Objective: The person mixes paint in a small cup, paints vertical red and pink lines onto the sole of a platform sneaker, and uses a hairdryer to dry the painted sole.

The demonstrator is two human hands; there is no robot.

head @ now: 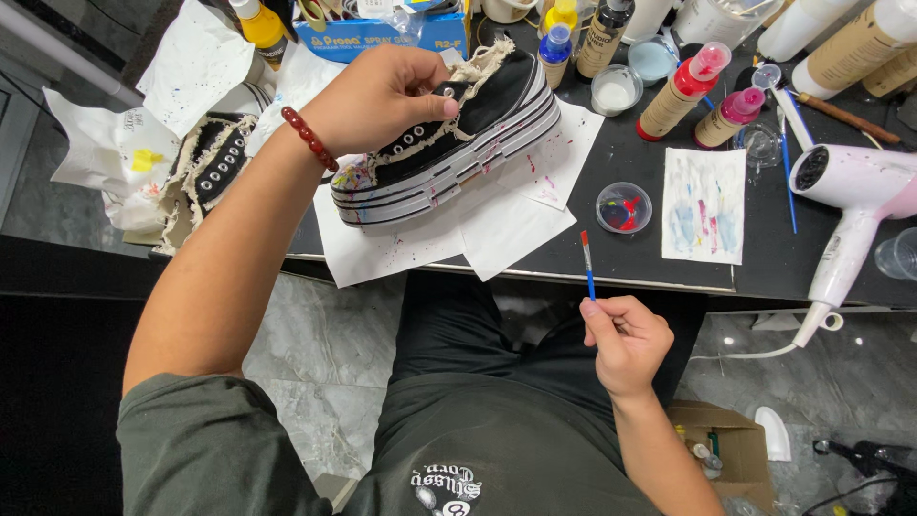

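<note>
Near the lap, the right hand (626,344) pinches a thin blue paintbrush (587,265), red tip up, just off the table (669,263) edge. Farther out, the left hand (382,96) grips the top edge of a black platform shoe (458,143) tilted on white paper sheets (497,225). Beyond stand paint bottles (680,91) and a hairdryer (855,205).

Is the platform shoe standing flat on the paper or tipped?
Tipped. The left hand grips the black shoe at its eyelets, showing its striped sole sideways to the camera.
</note>
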